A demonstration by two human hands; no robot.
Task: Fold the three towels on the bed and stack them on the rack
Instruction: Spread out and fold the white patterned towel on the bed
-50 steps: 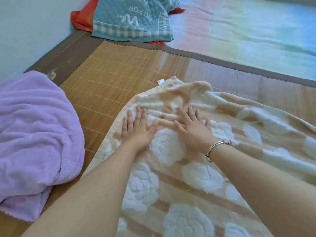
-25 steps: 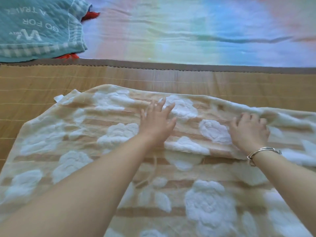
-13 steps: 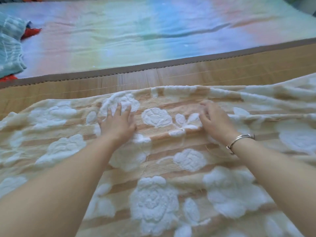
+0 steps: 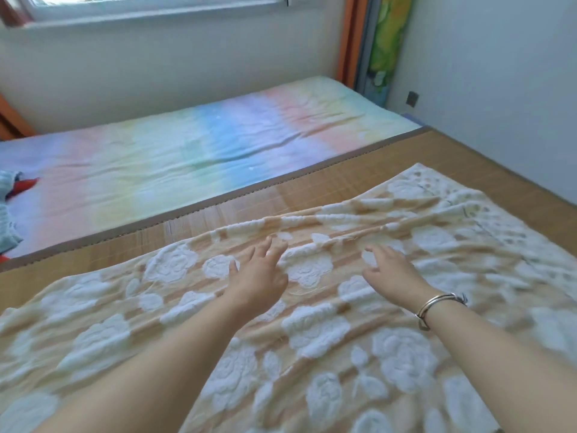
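Observation:
A large beige towel with white rose patterns [image 4: 327, 332] lies spread across the bamboo mat [image 4: 312, 189] on the bed, still rippled along its far edge. My left hand [image 4: 259, 276] rests on the towel near its middle, fingers apart, holding nothing. My right hand [image 4: 390, 270], with a silver bracelet on the wrist, lies flat on the towel a little to the right, fingers also spread. The purple towel and the rack are out of view.
Beyond the mat lies a pastel rainbow sheet [image 4: 187, 151]. A teal quilted cloth over something red [image 4: 9, 207] shows at the left edge. White walls and a window close the far side, and a bright curtain [image 4: 381, 42] hangs in the right corner.
My view has swung right and upward, losing the purple towel and most of the teal cloth. Both hands have slid rightward along the towel, staying flat on it.

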